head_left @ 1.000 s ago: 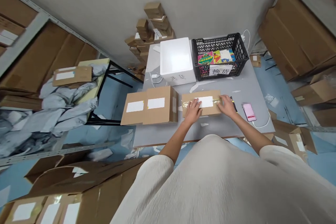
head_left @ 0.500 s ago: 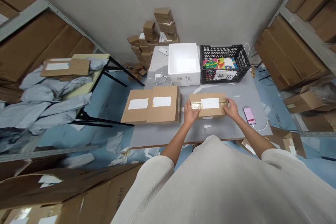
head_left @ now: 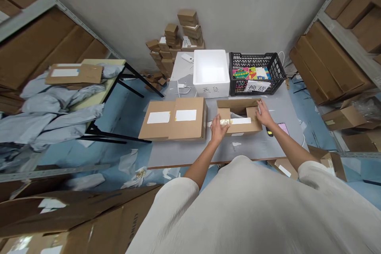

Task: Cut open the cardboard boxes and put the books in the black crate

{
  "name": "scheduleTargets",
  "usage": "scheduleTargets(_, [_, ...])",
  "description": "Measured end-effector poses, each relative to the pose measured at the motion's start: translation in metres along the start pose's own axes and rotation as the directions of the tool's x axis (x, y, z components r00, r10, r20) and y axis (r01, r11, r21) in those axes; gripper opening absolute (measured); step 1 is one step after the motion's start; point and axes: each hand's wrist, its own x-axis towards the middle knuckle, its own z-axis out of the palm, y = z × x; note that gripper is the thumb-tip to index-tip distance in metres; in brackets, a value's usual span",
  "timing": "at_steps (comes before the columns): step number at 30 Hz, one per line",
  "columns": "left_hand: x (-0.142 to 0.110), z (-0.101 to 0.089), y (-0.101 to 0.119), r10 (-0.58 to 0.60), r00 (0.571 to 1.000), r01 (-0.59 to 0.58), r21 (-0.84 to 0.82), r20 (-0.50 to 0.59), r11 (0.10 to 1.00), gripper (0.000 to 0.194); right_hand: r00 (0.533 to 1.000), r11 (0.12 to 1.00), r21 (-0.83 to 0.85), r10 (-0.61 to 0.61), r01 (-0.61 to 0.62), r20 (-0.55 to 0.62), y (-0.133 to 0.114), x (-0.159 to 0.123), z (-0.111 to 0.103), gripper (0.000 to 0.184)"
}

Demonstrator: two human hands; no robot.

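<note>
A small cardboard box [head_left: 242, 127] stands on the grey table in front of me, its top flaps parted. Clear tape and a white label run along its near flap, and something pale shows inside. My left hand [head_left: 219, 127] grips the near flap at the left end. At the right end, my right hand [head_left: 263, 113] holds the edge of the box, its fingers beside the raised far flap. A small yellow-and-black object [head_left: 269, 132], too small to name, lies by my right wrist. The phone [head_left: 283, 128] is partly covered by my right forearm.
Two labelled cardboard boxes [head_left: 172, 129] sit left on the table [head_left: 178, 154]. Behind are a white foam box [head_left: 212, 89] and a black crate [head_left: 281, 75] of colourful packets. Grey parcels [head_left: 44, 103] fill a side table; large cartons [head_left: 330, 67] stand right.
The small box has gone from closed to open; its far flap now stands up. My right hand has moved slightly up and away from me. The yellow-and-black object has come into view.
</note>
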Motion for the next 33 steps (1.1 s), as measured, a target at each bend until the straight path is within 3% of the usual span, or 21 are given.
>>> scheduleTargets(3, [0.001, -0.004, 0.003, 0.012, 1.000, -0.012, 0.075, 0.009, 0.997, 0.089, 0.992, 0.977, -0.211, -0.005, 0.032, 0.129, -0.001, 0.009, 0.001, 0.082])
scheduleTargets(8, [0.002, -0.009, 0.004, 0.019, 0.999, -0.024, 0.103, 0.049, 0.994, 0.088, 0.987, 0.935, -0.346, -0.028, 0.081, 0.156, -0.004, 0.019, 0.003, 0.085])
scheduleTargets(13, [0.000, -0.011, 0.002, 0.055, 0.996, -0.063, 0.118, 0.075, 0.991, 0.068, 0.957, 0.939, -0.328, -0.003, 0.102, 0.291, -0.003, 0.035, 0.003, 0.069])
scheduleTargets(18, [-0.001, -0.016, 0.005, 0.062, 0.992, -0.077, 0.143, 0.110, 0.987, 0.046, 0.942, 0.962, -0.268, 0.041, 0.053, 0.334, 0.005, 0.050, 0.003, 0.062])
scheduleTargets(27, [-0.010, -0.040, 0.030, 0.084, 0.996, -0.083, 0.177, 0.000, 0.981, 0.025, 0.903, 0.967, -0.251, 0.060, 0.054, 0.426, 0.011, 0.058, -0.010, 0.070])
scheduleTargets(30, [-0.019, -0.053, 0.038, 0.136, 0.991, -0.132, 0.162, -0.015, 0.978, 0.031, 0.898, 0.966, -0.252, 0.060, 0.058, 0.436, 0.010, 0.060, -0.011, 0.073])
scheduleTargets(33, [-0.033, -0.066, 0.039, 0.221, 0.969, -0.234, 0.130, 0.106, 0.963, 0.037, 0.898, 0.961, -0.270, 0.066, 0.060, 0.435, 0.007, 0.058, -0.007, 0.074])
